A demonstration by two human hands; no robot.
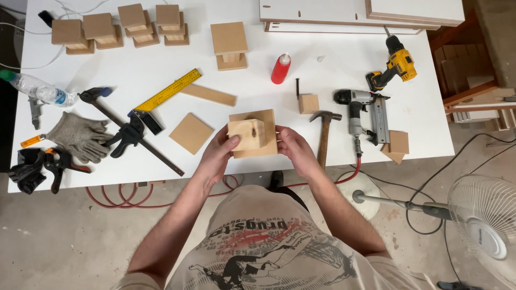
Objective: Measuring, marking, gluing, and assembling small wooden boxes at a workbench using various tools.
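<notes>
— What are the hands holding?
— Left hand [219, 153] and right hand [294, 150] each have their grip closed on the wood block [247, 134], pressed against a square board [260, 137] above the bench [333, 139] near edge, left of the hammer [324, 134].

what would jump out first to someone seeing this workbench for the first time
Both hands, left hand and right hand, hold a pale wooden block against a square board at the white table's near edge. Behind them stands a red glue bottle, and a yellow drill lies at the far right.
</notes>
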